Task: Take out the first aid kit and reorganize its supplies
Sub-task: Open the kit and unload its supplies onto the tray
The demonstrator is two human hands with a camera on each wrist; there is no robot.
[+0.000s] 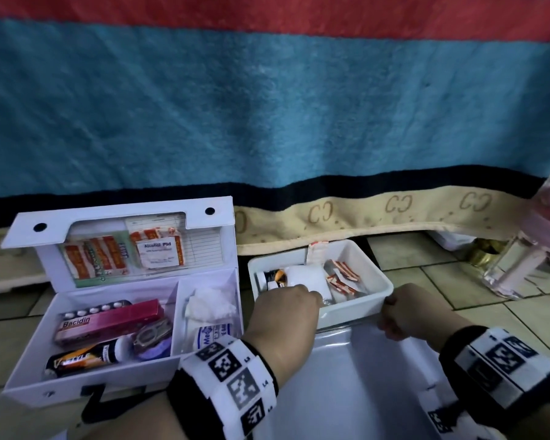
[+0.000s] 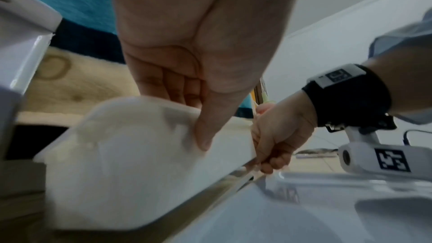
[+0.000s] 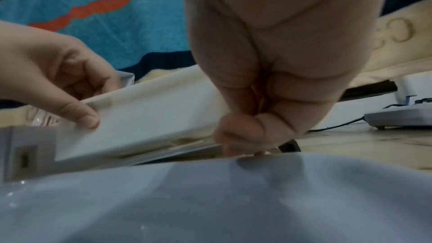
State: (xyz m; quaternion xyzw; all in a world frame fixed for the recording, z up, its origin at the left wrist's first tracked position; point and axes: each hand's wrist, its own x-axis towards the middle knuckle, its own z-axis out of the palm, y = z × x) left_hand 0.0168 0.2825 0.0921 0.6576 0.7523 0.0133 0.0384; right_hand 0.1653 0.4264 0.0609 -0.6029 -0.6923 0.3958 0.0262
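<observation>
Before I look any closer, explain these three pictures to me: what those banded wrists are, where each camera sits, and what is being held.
No machine here: a person works with two bare hands, wearing black-and-white patterned wristbands with a small camera under each wrist.

The wide picture comes from a head-worn camera looking down; the other two look along each hand from the wrists.

On the tiled floor stands an open white first aid case holding a pink medicine box, a black bottle and gauze.

Beside it sits a white plastic tray of bandage packets. The left hand pinches its near wall; the right hand holds its right corner.
</observation>
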